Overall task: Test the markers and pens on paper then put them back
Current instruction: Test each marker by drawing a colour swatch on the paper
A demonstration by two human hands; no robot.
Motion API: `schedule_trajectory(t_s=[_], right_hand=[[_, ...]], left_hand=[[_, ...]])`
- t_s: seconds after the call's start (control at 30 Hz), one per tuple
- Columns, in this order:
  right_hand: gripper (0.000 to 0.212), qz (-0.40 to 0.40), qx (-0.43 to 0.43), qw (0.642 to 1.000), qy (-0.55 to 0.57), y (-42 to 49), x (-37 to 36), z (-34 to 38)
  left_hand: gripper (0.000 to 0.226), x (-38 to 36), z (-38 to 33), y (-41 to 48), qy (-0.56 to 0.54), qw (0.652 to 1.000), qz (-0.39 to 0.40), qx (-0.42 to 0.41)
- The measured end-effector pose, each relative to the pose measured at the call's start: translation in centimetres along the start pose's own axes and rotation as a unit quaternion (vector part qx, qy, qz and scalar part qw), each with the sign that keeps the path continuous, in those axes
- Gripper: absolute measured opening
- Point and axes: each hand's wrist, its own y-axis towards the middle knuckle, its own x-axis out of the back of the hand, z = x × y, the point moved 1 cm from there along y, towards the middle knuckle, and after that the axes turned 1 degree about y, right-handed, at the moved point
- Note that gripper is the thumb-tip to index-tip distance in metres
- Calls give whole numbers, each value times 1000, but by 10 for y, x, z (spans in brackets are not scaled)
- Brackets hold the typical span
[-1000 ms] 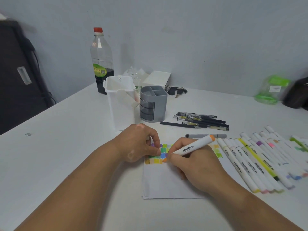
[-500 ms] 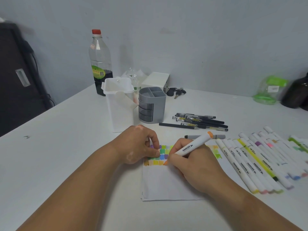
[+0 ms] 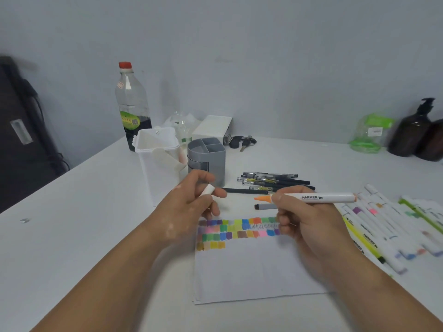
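Both hands have risen off the paper (image 3: 251, 271); left hand (image 3: 189, 209) pinches the cap (image 3: 207, 190); right hand (image 3: 309, 224) grips the orange marker (image 3: 318, 198).

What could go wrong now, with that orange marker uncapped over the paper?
The bare tip of the orange marker, in the right hand, could miss the white cap pinched by the left hand and ink that hand. It could streak the colour-swatched paper. The right forearm might nudge the row of markers.
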Motion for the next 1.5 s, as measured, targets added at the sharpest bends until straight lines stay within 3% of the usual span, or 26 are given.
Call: schedule_trajectory(t_s=[0.13, 0.2, 0.4, 0.73, 1.03, 1.23, 1.43, 1.5], right_hand=[[34, 24, -27, 995, 96, 1, 4, 3], [35, 27, -17, 994, 103, 2, 5, 4], [9, 58, 21, 997, 52, 2, 3, 3], [4, 99, 30, 994, -23, -5, -3, -4], [16, 101, 12, 995, -22, -7, -3, 0], [7, 103, 11, 995, -3, -9, -7, 3], [14, 100, 6, 995, -18, -12, -10, -3], [4, 119, 7, 992, -30, -11, -8, 1]], left_hand=[[20, -2, -2, -2, -90, 995, 49, -9], [25, -3, -5, -3, -81, 995, 60, -19], [20, -4, -9, -3, 33, 998, 43, -25], [14, -16, -15, -10, 23, 995, 88, -32], [15, -20, -16, -11, 35, 995, 69, -58], [19, -21, -15, -11, 19, 995, 54, -80], [18, -18, -12, -9, 23, 995, 50, -78], [18, -17, -12, -7, 18, 996, 46, -68]])
